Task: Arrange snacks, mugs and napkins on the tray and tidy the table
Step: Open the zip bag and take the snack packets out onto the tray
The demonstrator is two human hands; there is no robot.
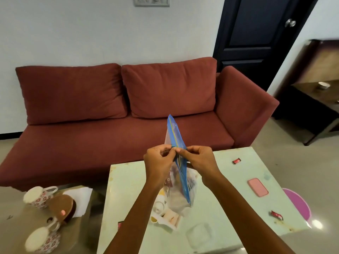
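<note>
I hold a clear zip bag (178, 191) with a blue seal strip upright above the pale green table (229, 204). My left hand (159, 162) and my right hand (199, 158) both pinch the blue strip near its middle, fingertips almost touching. Snack packets show dimly inside the bag. Under the bag a white tray or paper with small cups (163, 213) lies on the table. Two floral mugs (39, 197) (44, 239) stand on a low surface at the left, beside white napkins (80, 198).
A brown round object (62, 206) sits between the mugs. On the table lie two red wrappers (236, 160) (277, 215), a pink phone (257, 186) and a clear lid (200, 235). A red sofa (119, 116) stands behind; a pink stool (297, 204) is at the right.
</note>
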